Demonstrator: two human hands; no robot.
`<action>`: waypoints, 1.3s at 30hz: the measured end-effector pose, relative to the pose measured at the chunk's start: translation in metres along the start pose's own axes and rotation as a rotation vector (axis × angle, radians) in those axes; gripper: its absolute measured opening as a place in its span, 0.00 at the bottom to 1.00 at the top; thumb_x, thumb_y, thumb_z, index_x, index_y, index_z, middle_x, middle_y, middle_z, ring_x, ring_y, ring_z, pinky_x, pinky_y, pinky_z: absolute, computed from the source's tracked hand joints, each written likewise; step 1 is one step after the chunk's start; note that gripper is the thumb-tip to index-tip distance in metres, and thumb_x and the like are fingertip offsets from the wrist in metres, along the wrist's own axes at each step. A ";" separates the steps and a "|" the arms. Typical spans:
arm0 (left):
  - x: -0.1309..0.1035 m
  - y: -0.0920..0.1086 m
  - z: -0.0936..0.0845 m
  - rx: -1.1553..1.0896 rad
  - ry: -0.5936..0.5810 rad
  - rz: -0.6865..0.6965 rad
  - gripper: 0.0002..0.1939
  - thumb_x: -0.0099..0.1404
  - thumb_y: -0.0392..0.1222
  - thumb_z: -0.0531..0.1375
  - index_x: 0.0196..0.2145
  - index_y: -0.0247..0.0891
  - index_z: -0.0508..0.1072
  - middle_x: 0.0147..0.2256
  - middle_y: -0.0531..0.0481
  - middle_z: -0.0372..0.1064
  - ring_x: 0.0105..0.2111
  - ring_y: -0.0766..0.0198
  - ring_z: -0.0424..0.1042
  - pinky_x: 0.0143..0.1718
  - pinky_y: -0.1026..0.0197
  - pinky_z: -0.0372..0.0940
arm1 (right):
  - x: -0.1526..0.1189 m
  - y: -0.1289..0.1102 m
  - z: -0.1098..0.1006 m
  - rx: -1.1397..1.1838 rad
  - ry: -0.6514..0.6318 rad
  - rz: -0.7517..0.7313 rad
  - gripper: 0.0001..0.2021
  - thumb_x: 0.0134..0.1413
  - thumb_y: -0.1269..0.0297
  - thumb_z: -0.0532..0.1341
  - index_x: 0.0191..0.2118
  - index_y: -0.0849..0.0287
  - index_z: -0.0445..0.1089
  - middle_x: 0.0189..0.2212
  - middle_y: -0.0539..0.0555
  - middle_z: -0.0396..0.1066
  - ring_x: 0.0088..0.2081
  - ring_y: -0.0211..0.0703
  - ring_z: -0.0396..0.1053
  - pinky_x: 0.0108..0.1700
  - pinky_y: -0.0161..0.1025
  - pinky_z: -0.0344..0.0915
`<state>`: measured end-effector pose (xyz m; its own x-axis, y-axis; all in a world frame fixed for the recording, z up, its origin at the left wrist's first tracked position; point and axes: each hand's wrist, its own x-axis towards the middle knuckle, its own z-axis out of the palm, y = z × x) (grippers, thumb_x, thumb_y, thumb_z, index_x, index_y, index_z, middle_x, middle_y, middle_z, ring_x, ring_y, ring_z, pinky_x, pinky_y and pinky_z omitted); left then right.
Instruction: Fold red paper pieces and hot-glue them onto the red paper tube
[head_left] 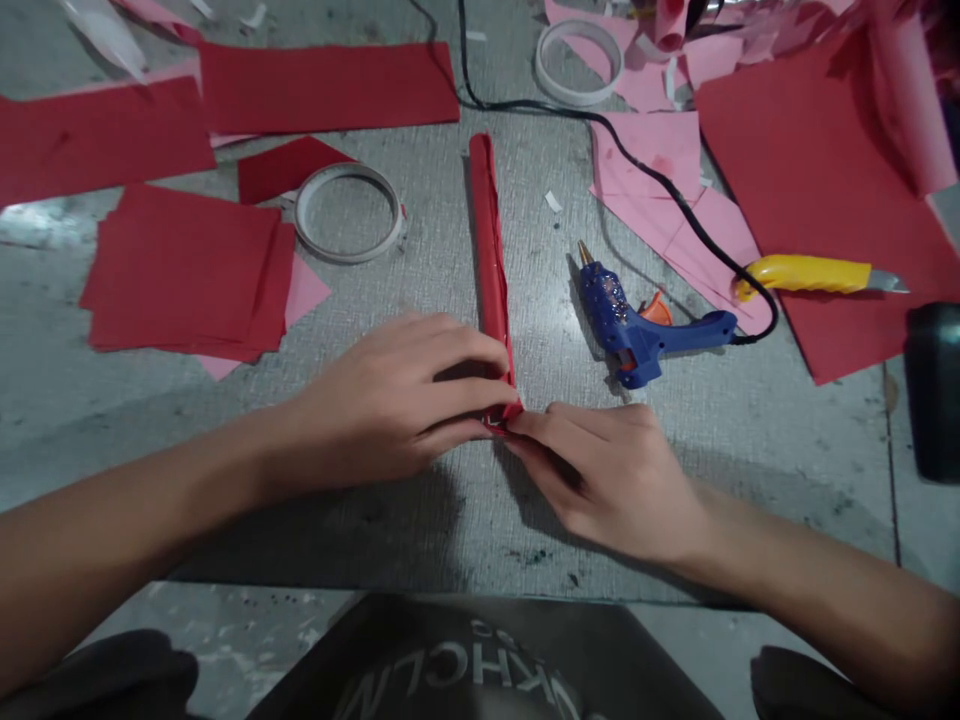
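A narrow red paper tube [489, 250] lies lengthwise on the table, its near end toward me. My left hand [409, 395] is closed on that near end from the left, fingers curled over the tube. From the right, my right hand [600, 460] pinches the edge of the same end, thumb and fingertips pressed together. Its fingertips meet those of the left hand there and partly hide the tube's end. Just beyond my right hand, a blue glue gun [637, 320] with an orange trigger rests on its side, nozzle pointing away.
Stacked red paper squares [184, 270] and a tape roll [349, 213] lie to the left. Red strips [330, 85] are behind. At right are a yellow cutter [814, 274], red sheet [825, 180] and pink scraps [652, 150]. A black cord [525, 105] crosses the back near another tape roll [579, 95].
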<state>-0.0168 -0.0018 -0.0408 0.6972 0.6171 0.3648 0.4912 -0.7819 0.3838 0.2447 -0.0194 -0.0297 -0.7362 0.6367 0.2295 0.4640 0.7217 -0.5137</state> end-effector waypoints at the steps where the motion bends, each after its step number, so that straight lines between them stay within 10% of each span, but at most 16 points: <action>1: 0.000 0.000 0.000 -0.012 -0.007 -0.010 0.08 0.77 0.44 0.63 0.51 0.42 0.78 0.51 0.45 0.78 0.47 0.56 0.77 0.49 0.53 0.66 | 0.000 -0.001 0.000 -0.007 -0.005 0.010 0.09 0.74 0.68 0.61 0.46 0.65 0.78 0.29 0.49 0.75 0.26 0.37 0.70 0.27 0.42 0.56; 23: 0.001 0.009 0.002 -0.061 -0.018 -0.096 0.08 0.77 0.48 0.62 0.46 0.44 0.77 0.50 0.46 0.77 0.47 0.52 0.75 0.48 0.50 0.63 | 0.003 0.000 -0.001 0.028 -0.057 0.032 0.09 0.71 0.74 0.58 0.41 0.62 0.77 0.25 0.48 0.75 0.23 0.36 0.66 0.27 0.41 0.54; 39: 0.003 0.012 0.002 -0.017 -0.087 -0.011 0.15 0.79 0.39 0.56 0.34 0.43 0.78 0.32 0.51 0.76 0.31 0.60 0.69 0.36 0.53 0.59 | 0.007 0.000 -0.007 0.253 -0.061 0.129 0.07 0.69 0.74 0.63 0.40 0.61 0.79 0.30 0.48 0.80 0.26 0.32 0.72 0.30 0.34 0.62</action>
<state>-0.0083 -0.0095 -0.0370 0.7351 0.6149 0.2857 0.4904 -0.7731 0.4023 0.2430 -0.0133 -0.0227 -0.7109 0.6958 0.1028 0.4238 0.5404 -0.7269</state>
